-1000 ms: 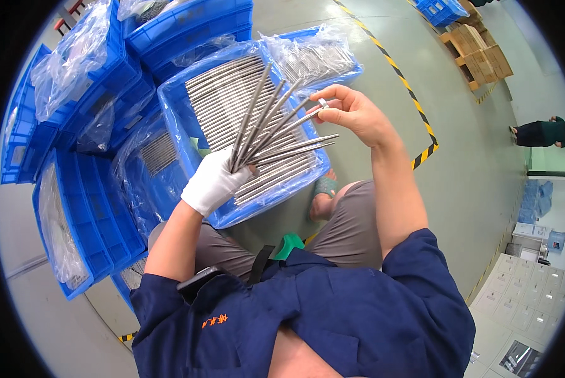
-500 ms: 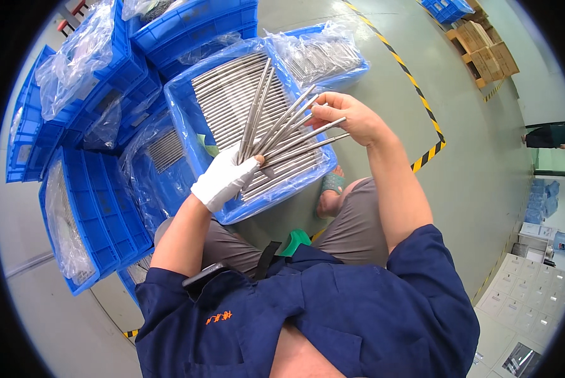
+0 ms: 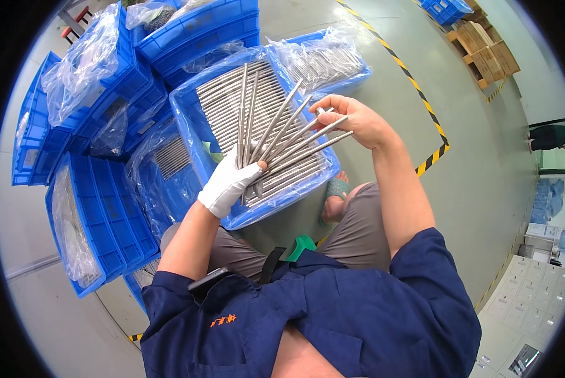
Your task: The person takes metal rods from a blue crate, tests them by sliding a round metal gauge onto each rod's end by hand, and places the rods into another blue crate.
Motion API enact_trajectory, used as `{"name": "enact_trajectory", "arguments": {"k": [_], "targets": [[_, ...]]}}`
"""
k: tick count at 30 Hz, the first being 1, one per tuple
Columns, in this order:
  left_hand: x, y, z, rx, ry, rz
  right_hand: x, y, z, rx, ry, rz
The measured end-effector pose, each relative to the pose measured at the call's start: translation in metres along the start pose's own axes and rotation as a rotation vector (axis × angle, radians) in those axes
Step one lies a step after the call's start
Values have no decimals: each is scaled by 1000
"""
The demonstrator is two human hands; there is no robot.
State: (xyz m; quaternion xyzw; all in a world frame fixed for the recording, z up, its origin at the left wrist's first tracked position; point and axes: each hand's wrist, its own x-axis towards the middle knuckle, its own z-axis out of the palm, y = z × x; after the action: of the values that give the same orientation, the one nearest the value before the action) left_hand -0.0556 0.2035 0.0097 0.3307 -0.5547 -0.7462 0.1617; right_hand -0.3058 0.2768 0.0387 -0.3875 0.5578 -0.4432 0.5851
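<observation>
A spread fan of slim grey metal rods (image 3: 275,133) is gripped near its lower ends by my left hand (image 3: 227,183), which wears a white glove with the thumb tip bare. At the fan's right side, my bare right hand (image 3: 363,123) has its thumb and fingers closed around the tip of one rod. Both hands are over a blue bin (image 3: 255,218) lined with clear plastic. Inside it, many similar rods (image 3: 224,108) lie side by side in a layer. A bit of green sheet shows at the bin's left inner side.
Behind the bin stands another blue bin of bagged rods (image 3: 323,58). Stacked blue crates (image 3: 115,208) with plastic bags crowd the left. Yellow-black floor tape (image 3: 415,85) runs along the right. Cardboard boxes (image 3: 484,53) sit on a pallet far right; a person (image 3: 553,137) is at the right edge.
The rods in my left hand have fanned wider, the leftmost ones swinging left and more upright. My right hand has shifted slightly right, its fingers still at the rod tips.
</observation>
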Motion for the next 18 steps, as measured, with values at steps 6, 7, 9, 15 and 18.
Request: {"name": "enact_trajectory", "arguments": {"k": [6, 7, 9, 15, 18], "targets": [[-7, 9, -2, -47, -29, -95, -6, -1, 0, -46, -5, -69], [-8, 11, -2, 2, -20, -91, -8, -1, -2, -72, 7, -90], [-10, 15, -3, 43, -6, -88, -18, -5, -21, 24, 78, -141], [-10, 11, -6, 99, -64, -90, -4, -5, -5, 111, 36, -214], [-10, 15, 0, 42, -79, -109, 0, -4, -4, 29, -81, -221]]}}
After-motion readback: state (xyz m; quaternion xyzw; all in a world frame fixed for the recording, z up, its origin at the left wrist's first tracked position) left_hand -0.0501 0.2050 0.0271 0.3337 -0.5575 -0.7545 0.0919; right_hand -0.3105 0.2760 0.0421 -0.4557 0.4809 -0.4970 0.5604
